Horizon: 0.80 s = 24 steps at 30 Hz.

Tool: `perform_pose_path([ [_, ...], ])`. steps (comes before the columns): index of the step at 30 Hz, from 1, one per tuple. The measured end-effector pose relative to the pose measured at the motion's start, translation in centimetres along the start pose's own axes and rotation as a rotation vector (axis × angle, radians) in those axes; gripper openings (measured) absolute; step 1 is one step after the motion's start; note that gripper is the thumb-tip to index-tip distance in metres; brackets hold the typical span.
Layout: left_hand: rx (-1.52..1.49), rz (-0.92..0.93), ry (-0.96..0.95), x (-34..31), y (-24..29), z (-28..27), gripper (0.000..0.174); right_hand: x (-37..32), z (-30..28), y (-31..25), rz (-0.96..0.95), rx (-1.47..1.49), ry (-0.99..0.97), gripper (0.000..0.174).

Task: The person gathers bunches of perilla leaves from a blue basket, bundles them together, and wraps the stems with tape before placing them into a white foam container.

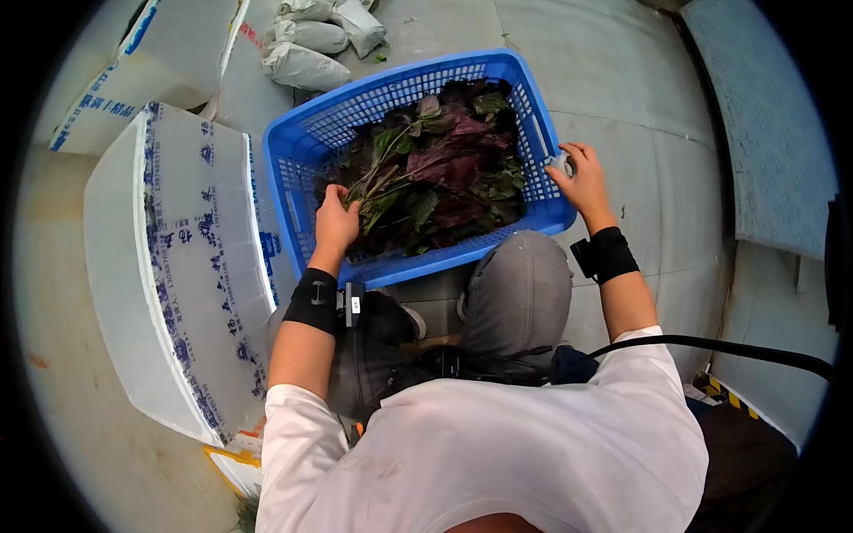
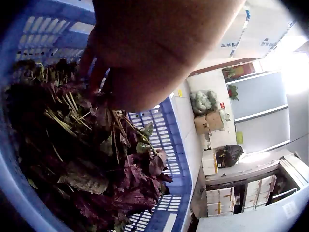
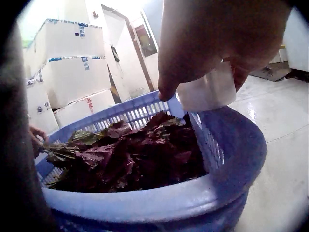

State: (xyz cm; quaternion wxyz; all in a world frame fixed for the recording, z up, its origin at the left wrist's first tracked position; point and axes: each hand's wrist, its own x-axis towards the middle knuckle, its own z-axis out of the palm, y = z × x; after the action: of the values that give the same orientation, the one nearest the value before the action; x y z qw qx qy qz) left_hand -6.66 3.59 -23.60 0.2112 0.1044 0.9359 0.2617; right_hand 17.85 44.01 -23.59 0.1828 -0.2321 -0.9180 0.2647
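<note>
A blue plastic basket [image 1: 392, 88] holds a heap of purple and green perilla [image 1: 458, 160]. At its left side my left hand [image 1: 336, 224] pinches a bunch of perilla stems [image 1: 384, 178], whose leaves spread toward the middle of the heap. In the left wrist view that hand [image 2: 145, 53] hides most of its own fingertips. My right hand [image 1: 583, 182] is at the basket's right rim and grips a roll of clear tape [image 1: 561, 163]. The right wrist view shows the tape roll [image 3: 208, 92] under the fingers, overlapping the rim.
White foam boxes [image 1: 200, 266] with printed tape stand close on the left. Several filled white bags [image 1: 306, 67] lie beyond the basket. A pale blue panel [image 1: 764, 115] is at the right. My knee [image 1: 522, 284] is against the basket's near side, and a black cable [image 1: 711, 345] crosses my right side.
</note>
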Motion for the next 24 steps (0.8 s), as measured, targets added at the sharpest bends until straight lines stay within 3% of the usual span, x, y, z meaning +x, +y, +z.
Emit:
perform_pose_path([
  [3,0.108,-0.037,-0.126,0.0,-0.2,-0.2,0.046,-0.2,0.1,0.0,0.034,0.023,-0.019,0.062],
  [6,0.223,0.056,-0.116,-0.2,-0.6,-0.6,0.046,-0.4,0.2,0.1,-0.021,-0.04,0.02,0.07],
  [8,0.235,0.038,-0.128,0.1,-0.9,-1.2,0.047,-0.6,0.0,-0.4,0.045,-0.008,0.013,0.078],
  [15,0.324,-0.045,-0.222,-0.9,0.6,-2.0,0.048,-0.6,-1.0,-1.1,0.024,-0.03,0.053,0.08],
  [17,0.335,-0.056,-0.258,-0.1,-0.4,-1.4,0.047,0.3,-2.0,-2.7,-0.133,-0.285,0.123,0.077],
  [18,0.32,-0.026,-0.211,-0.4,-0.1,-1.7,0.042,0.8,-2.8,-4.4,-0.149,-0.269,0.113,0.077],
  [21,0.207,0.061,-0.168,-0.5,0.3,-2.9,0.032,3.3,-4.9,-10.1,-0.345,-0.432,0.026,0.067],
  [24,0.057,0.098,-0.153,-0.9,1.3,-4.4,0.026,6.2,-5.4,-16.3,-0.421,-0.027,-0.524,0.05],
])
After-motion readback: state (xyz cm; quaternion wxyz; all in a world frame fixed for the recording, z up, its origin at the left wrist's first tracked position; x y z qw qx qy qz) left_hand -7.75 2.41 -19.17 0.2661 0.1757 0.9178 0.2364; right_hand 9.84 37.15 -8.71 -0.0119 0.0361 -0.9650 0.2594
